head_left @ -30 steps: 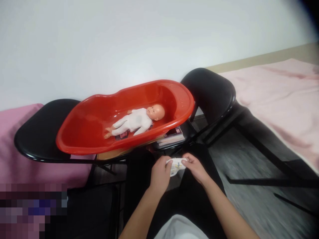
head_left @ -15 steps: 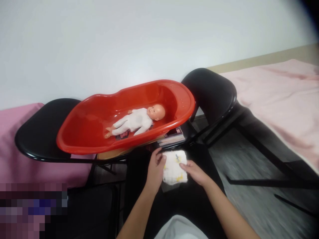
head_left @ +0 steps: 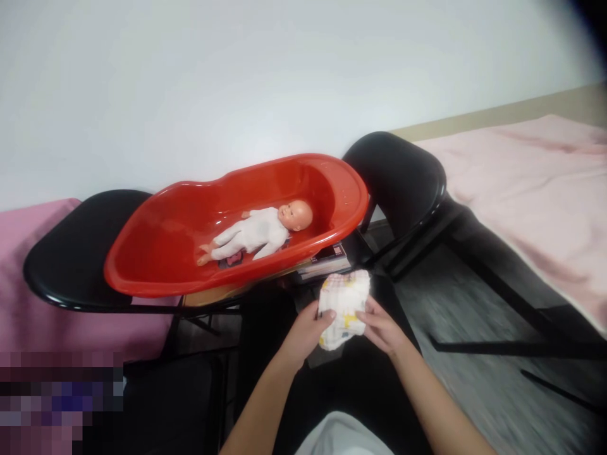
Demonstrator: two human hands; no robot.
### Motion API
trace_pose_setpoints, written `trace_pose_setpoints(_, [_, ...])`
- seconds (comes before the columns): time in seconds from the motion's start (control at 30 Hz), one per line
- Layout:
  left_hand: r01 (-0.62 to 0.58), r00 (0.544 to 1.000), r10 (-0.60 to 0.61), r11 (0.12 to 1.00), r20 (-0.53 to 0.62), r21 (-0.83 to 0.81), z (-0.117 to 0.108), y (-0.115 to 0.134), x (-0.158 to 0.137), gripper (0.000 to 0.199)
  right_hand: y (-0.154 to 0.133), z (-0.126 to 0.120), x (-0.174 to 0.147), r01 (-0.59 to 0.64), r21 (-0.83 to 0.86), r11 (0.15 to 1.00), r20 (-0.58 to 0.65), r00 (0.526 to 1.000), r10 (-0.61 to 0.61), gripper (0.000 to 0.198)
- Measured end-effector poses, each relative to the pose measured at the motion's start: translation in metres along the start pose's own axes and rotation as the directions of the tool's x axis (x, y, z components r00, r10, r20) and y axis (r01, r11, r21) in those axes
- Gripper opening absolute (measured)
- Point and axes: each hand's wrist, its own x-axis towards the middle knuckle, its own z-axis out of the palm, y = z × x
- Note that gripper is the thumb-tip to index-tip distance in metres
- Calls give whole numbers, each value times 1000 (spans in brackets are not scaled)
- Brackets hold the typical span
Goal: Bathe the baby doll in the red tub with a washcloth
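Observation:
Above my lap, a white folded cloth [head_left: 344, 303] with yellow and grey-blue printed figures is held between my two hands. My left hand [head_left: 310, 328] grips its left edge, thumb on top. On the opposite edge my right hand [head_left: 382, 325] pinches it, thumb over the near face. Beyond them, a baby doll [head_left: 260, 230] in a white suit lies on its back in a red baby bathtub [head_left: 156, 253], head toward the right end. A dark patch with a pink shape shows beneath the doll.
Black chairs flank the tub, one at the left [head_left: 71, 259] and one at the right [head_left: 403, 177]. Books [head_left: 325, 262] lie under the tub's near right side. Pink sheets cover surfaces on both sides; a white wall [head_left: 284, 76] stands behind.
My left hand has closed on the cloth's left edge. The cloth has risen slightly to the right and turned, with its top now curved and uneven. The doll has stayed put.

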Motion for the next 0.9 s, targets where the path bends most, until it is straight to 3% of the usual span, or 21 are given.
trace_pose_setpoints(0.13, [-16, 1000, 17, 996, 10, -86, -2, 6, -4, 39, 4, -2, -1, -68, -90, 994, 81, 994, 75, 55])
trace_pose_setpoints(0.27, [-17, 1000, 17, 998, 4, -61, -3, 6, -6, 35, 6, 5, 2, -117, -165, 979, 126, 982, 139, 52])
trace_pose_setpoints(0.47, [-57, 998, 58, 998, -39, 27, -3, 1, -5, 35, 11, 2, 5, -137, -202, 970, 5, 990, 141, 43])
trace_pose_setpoints(0.7, [-73, 987, 86, 992, -136, 104, -4, -4, -3, 23, 12, -4, 5, -60, -354, 933, -21, 998, 56, 45])
trace_pose_setpoints(0.77, [-125, 980, 140, 985, -138, 116, -2, -1, -4, 21, 9, -1, 5, -44, -420, 906, -13, 999, 43, 37])
trace_pose_setpoints(0.9, [-217, 955, 245, 962, -167, 168, 2, 1, -6, 22, 6, 6, 7, -123, -381, 917, 79, 983, 165, 17])
